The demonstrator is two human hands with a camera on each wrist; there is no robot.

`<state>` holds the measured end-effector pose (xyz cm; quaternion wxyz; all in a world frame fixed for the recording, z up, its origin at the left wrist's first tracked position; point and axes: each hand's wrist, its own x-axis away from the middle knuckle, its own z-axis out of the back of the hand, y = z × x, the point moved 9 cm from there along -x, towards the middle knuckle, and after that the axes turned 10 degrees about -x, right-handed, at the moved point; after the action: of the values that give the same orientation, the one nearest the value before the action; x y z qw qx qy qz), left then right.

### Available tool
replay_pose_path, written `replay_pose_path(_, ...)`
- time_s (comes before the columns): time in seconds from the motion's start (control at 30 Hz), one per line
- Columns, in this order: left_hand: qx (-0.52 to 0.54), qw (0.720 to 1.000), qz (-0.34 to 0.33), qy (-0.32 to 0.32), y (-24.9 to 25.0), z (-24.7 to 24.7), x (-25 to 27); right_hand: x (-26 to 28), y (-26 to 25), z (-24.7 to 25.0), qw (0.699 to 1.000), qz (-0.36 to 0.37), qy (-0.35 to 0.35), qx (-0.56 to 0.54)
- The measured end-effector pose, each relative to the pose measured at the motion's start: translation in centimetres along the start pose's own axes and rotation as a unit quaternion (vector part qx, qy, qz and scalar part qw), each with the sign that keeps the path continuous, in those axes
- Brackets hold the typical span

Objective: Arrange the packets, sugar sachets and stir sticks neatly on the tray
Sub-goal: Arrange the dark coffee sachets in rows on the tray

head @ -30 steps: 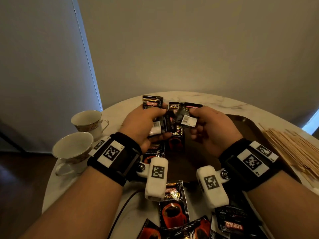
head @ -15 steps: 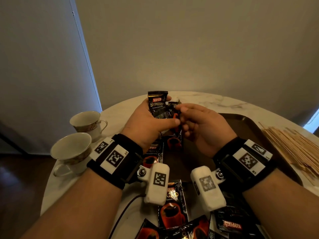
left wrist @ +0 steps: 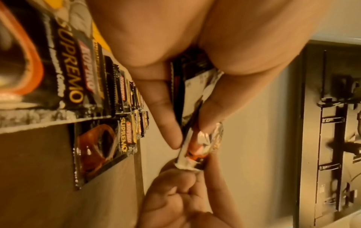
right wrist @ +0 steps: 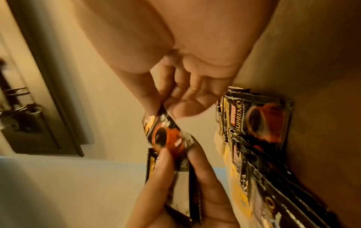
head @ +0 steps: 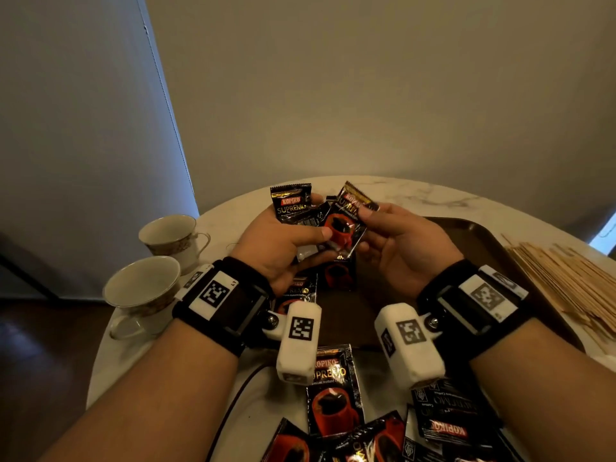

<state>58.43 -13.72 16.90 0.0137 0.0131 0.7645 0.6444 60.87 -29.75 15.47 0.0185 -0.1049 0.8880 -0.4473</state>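
My left hand (head: 293,241) grips a small stack of black coffee packets (head: 291,203) upright above the brown tray (head: 473,235). My right hand (head: 383,228) pinches the top corner of one tilted packet (head: 346,221) with a red cup print, and my left thumb presses its lower part. The left wrist view shows that packet (left wrist: 197,148) edge-on between both hands' fingers. The right wrist view shows it (right wrist: 166,135) face-on. Two packets (head: 336,271) lie flat on the tray below my hands. Several more packets (head: 333,398) lie loose on the table near me.
Two teacups (head: 143,288) stand at the table's left edge. A pile of wooden stir sticks (head: 566,281) lies right of the tray. A dark cable (head: 233,408) runs over the marble table (head: 416,195) by my left forearm.
Both hands lifted slightly. My right hand has drawn one packet out of the stack and turned it so its red cup print faces up. The stack in my left hand stands more upright.
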Motion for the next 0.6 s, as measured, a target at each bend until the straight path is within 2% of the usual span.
replay_pose_path(0.07, 0.006, 0.999, 0.016, 0.029, -0.5, 0.5, -0.2, -0.2, -0.9, 0.3, 0.998, 0.051, 0.021, -0.023)
replay_pose_path(0.2, 0.007, 0.997, 0.016, 0.071, -0.4, 1.4, -0.4, -0.3, -0.7, 0.1, 0.999, 0.044, 0.011, 0.013)
replay_pose_path(0.37, -0.003, 0.996, 0.011, 0.087, 0.0, 1.7, -0.4, -0.3, -0.5, 1.5, 0.992, 0.06, 0.085, 0.078)
replay_pose_path(0.47, 0.002, 0.994, 0.013, 0.106, 0.0, 2.4, -0.5, -0.4, 0.1, 2.7, 0.989, 0.022, 0.121, 0.076)
replay_pose_path(0.6, 0.047, 0.988, 0.012, 0.147, 0.3, 3.8, -0.6, 0.3, 2.1, 3.7, 0.973, -0.114, 0.137, 0.145)
